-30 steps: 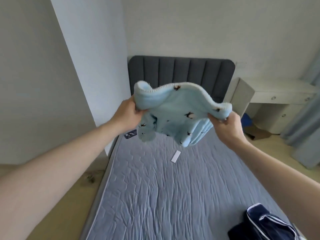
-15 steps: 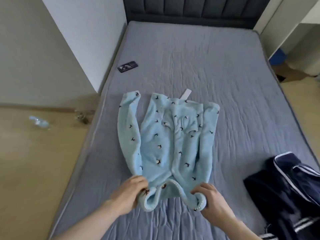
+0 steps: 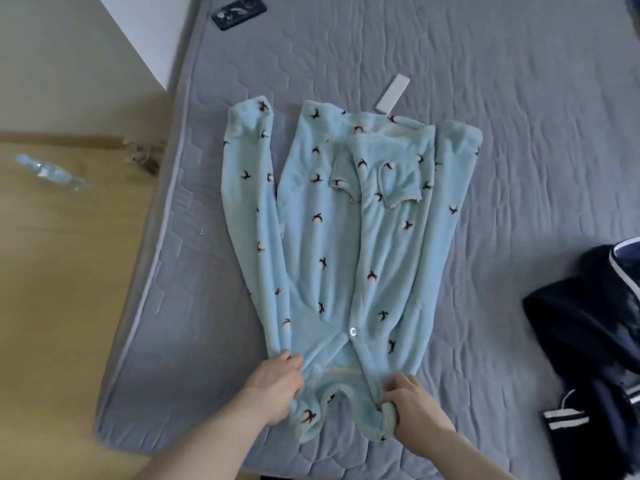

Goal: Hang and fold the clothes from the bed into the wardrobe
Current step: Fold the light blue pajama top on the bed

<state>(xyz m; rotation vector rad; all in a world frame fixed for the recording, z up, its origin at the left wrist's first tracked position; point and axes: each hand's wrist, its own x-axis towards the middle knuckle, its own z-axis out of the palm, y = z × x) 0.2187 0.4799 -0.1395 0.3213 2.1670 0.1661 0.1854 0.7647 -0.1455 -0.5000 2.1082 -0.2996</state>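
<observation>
The pale blue fleece top (image 3: 349,244) lay flat on the grey mattress (image 3: 519,133), nearer its left edge, with bare quilting beyond toward the right edge. It was printed with small dark birds, and its long axis ran from near edge to far end, collar nearest. The left hand (image 3: 277,386) and right hand (image 3: 412,407) each pinched the collar. A dark garment (image 3: 588,341) sat at the right edge.
</observation>
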